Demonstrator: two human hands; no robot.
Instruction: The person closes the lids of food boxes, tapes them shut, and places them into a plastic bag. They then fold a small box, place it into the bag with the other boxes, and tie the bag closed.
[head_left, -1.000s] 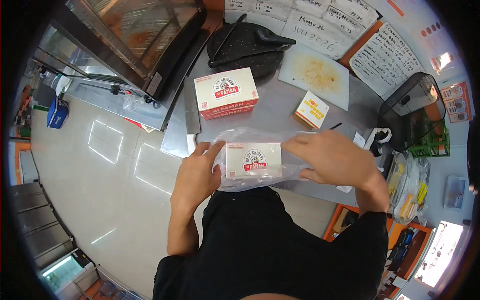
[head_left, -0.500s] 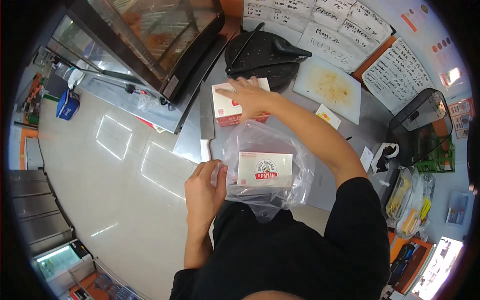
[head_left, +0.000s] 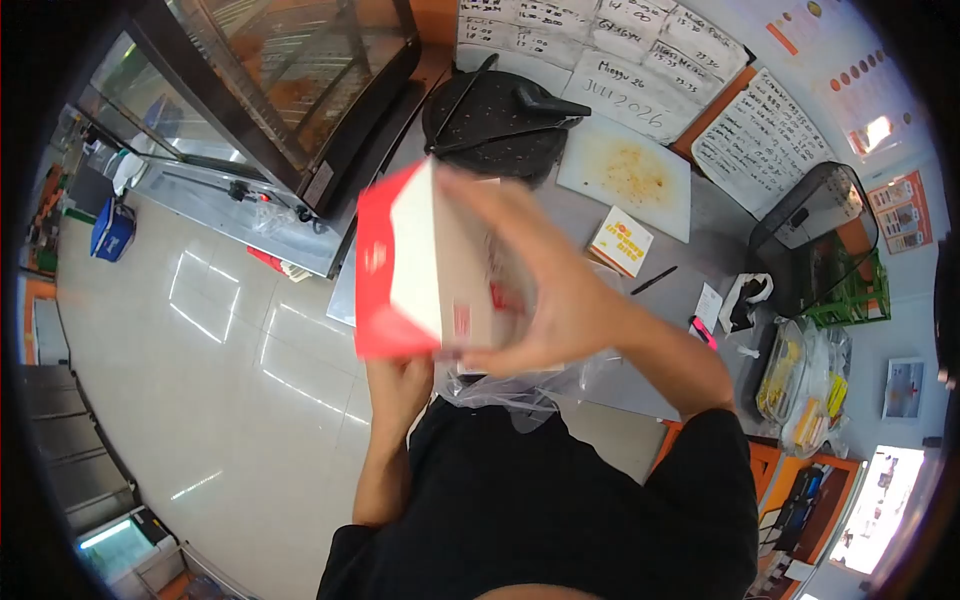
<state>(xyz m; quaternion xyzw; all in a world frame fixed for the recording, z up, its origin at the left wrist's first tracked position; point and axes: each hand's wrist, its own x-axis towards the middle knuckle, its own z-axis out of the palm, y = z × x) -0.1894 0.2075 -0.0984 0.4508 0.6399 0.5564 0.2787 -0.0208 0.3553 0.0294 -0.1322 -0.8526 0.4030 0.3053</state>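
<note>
My right hand (head_left: 575, 305) grips a red-and-white cardboard food box (head_left: 418, 255), raised and tilted close to the camera, slightly blurred. Its red side faces left, and its printed top is partly covered by my fingers. Below it, my left hand (head_left: 398, 385) is closed at the left edge of a clear plastic bag (head_left: 520, 398); the raised box hides part of its fingers. The bag lies at the counter's near edge, against my black shirt. The box inside the bag is almost wholly hidden.
A black round pan or lid (head_left: 500, 125) and a stained white cutting board (head_left: 635, 180) stand behind. Rightward are a small printed card (head_left: 622, 240), a pen (head_left: 655, 280), a black mesh basket (head_left: 815, 235) and a plastic tub (head_left: 780, 370). A glass display cabinet (head_left: 300, 90) stands left.
My right hand has taken hold of a box at the back of the counter and lifted it toward me, over the bag. My left hand stays low at the bag. The view has shifted slightly.
</note>
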